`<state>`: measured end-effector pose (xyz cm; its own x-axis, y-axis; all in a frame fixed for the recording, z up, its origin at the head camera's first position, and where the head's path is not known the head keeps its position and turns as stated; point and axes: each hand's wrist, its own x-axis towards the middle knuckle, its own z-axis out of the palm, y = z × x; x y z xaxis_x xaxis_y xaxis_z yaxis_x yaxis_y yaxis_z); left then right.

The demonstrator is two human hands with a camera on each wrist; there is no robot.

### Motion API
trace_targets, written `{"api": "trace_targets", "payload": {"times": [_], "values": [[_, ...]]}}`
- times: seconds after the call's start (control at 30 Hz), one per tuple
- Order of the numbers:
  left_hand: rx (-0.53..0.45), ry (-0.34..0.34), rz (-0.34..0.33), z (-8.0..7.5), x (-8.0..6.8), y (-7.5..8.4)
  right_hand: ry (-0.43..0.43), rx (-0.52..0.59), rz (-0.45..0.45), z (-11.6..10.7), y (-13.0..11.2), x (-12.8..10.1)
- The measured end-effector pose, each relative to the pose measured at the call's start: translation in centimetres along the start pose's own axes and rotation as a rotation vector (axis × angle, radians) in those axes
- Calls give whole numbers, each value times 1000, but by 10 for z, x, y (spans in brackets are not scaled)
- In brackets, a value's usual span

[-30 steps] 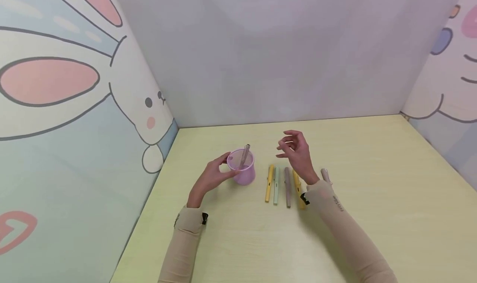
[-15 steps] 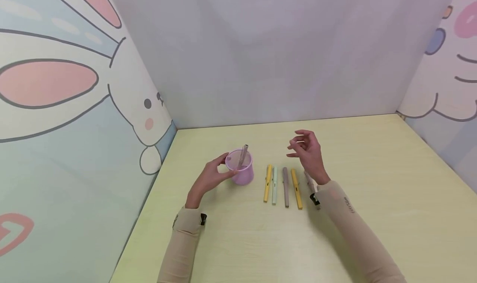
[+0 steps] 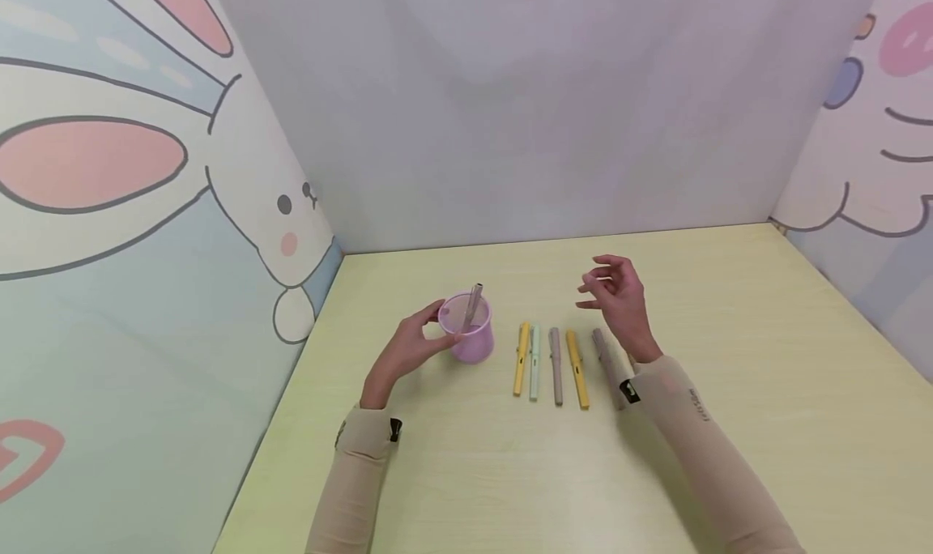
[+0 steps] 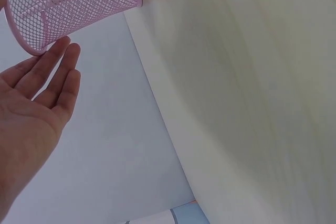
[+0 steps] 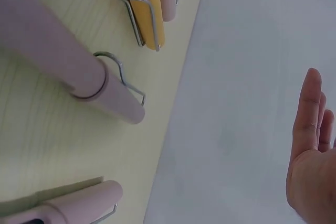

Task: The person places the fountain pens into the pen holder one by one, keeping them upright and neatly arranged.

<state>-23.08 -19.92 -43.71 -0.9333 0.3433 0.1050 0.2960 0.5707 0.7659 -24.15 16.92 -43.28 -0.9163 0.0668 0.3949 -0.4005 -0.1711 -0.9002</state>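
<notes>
A lilac mesh pen cup [image 3: 474, 343] stands upright on the table, with a greyish pen [image 3: 471, 304] leaning inside it. My left hand [image 3: 411, 345] holds the cup near its rim, thumb on the near side and fingers on the far side. Loose pens lie in a row to the cup's right: a yellow pen [image 3: 521, 360], a mint green pen [image 3: 535, 364], a mauve pen [image 3: 556, 366], a second yellow pen [image 3: 578, 369] and a second mauve pen [image 3: 605, 360]. Above the row's right end hovers my right hand [image 3: 619, 304], fingers loosely bent, holding nothing.
In the right wrist view, another pinkish pen [image 5: 79, 203] lies beyond the mauve one; my right sleeve mostly covers it from above. A plain grey wall [image 3: 554, 117] closes off the table's back. Cartoon-printed panels [image 3: 109, 327] stand on both sides.
My right hand has moved to the right above the pens, uncovering the second yellow and second mauve pens. The left hand keeps its hold on the pen cup.
</notes>
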Motion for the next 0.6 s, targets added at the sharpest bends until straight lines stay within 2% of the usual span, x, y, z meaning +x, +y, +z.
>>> {"api": "trace_targets", "payload": {"times": [0.6], "values": [[31, -8, 5, -1, 2, -3, 8, -51, 71, -40, -7, -11]]}}
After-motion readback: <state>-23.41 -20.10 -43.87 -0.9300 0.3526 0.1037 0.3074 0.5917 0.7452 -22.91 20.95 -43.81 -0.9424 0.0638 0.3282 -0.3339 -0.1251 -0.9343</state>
